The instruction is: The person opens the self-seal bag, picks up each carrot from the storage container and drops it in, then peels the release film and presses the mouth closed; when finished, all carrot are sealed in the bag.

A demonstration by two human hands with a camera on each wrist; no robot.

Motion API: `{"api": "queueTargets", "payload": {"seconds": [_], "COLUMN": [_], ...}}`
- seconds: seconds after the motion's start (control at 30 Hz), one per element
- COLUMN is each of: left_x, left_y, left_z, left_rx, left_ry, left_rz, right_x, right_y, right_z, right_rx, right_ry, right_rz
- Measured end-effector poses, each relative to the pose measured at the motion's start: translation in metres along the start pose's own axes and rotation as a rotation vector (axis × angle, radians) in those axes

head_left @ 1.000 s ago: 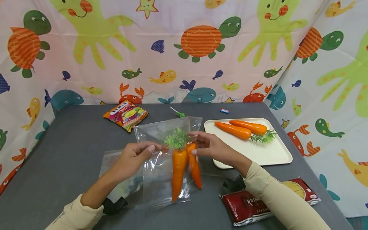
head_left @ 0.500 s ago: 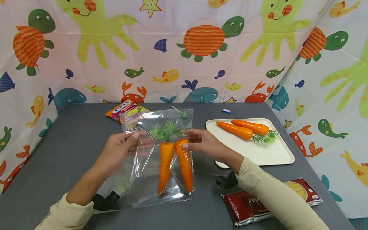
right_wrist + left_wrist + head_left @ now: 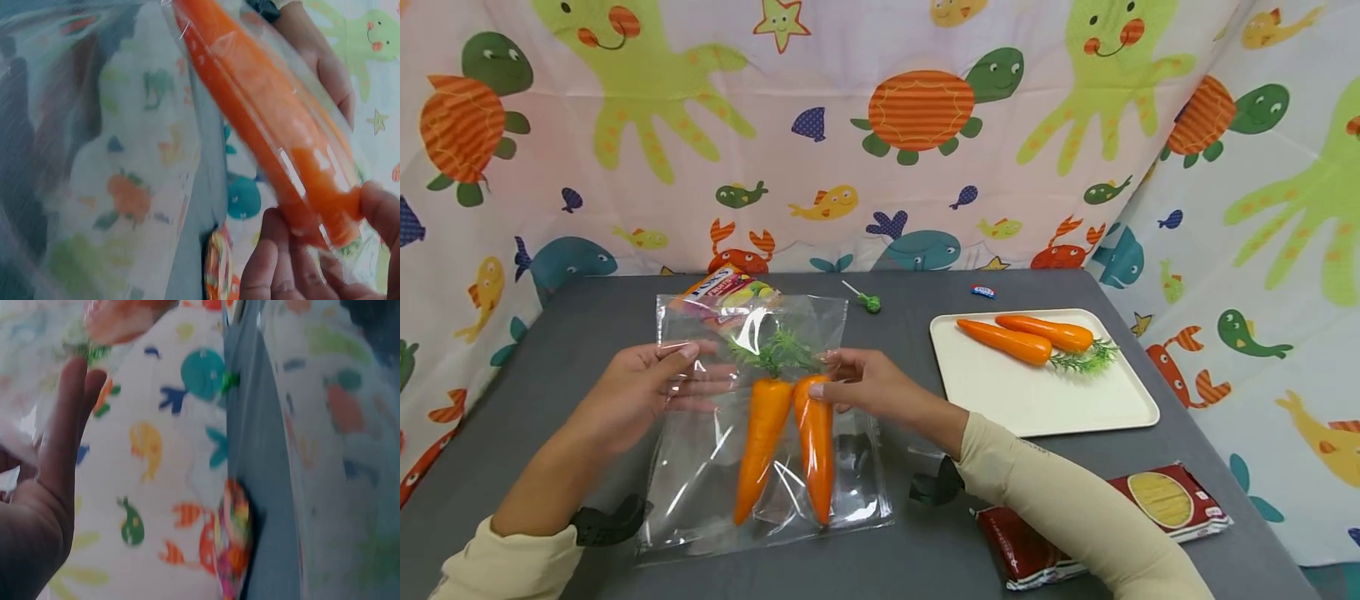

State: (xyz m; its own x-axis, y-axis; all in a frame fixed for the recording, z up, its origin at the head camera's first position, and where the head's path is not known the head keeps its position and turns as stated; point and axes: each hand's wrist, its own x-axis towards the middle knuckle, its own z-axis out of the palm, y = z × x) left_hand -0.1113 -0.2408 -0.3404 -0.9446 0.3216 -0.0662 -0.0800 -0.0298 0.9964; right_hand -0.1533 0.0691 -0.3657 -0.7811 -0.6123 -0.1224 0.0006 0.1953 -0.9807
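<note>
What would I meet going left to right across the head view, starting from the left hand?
Bare left hand, glossy orange carrot inside a clear plastic bag, second glossy orange carrot in that bag, bare right hand, cream rectangular tray.

The head camera looks forward and down over the table [image 3: 587, 325] to the curtain [image 3: 842, 133]. Both wrist cameras, close in, show that curtain turned sideways; head and right wrist views share a bagged carrot [image 3: 817, 458].
</note>
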Motion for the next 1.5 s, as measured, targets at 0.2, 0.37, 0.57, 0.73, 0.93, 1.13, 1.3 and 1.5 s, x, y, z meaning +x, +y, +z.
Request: {"api": "queueTargets", "payload": {"seconds": [0.2,0.37,0.57,0.73,0.93,1.13,1.3,1.5], "left_x": [-0.01,-0.02,-0.026,-0.03,-0.033,-0.036,-0.038,-0.042], "left_y": [0.0,-0.002,-0.004,-0.01,-0.023,-0.029,-0.03,-0.042], "left_z": [-0.027,-0.05,-0.076,-0.105,-0.135,-0.154,-0.171,-0.191], "left_rx": [0.115,0.176,0.345,0.39,0.379,0.526,0.622,0.659], "left_ry": [0.034,0.02,0.077,0.112,0.183,0.253,0.296,0.349], "left_rz": [-0.068,-0.058,-0.102,-0.116,-0.187,-0.273,-0.318,-0.384], "right_x": [0.019,0.032,0.047,0.068,0.089,0.106,0.117,0.124], "right_y": [0.003,0.004,0.003,0.006,0.009,0.007,0.004,0.012], "right_z": [0.029,0.049,0.076,0.1,0.129,0.155,0.171,0.175], "right_rx": [0.063,0.125,0.161,0.212,0.261,0.275,0.293,0.443], "right_ry": [-0.004,0.001,0.001,-0.01,0.03,0.076,0.073,0.002], "right_rz": [0.072,0.105,0.122,0.125,0.136,0.182,0.199,0.207]}}
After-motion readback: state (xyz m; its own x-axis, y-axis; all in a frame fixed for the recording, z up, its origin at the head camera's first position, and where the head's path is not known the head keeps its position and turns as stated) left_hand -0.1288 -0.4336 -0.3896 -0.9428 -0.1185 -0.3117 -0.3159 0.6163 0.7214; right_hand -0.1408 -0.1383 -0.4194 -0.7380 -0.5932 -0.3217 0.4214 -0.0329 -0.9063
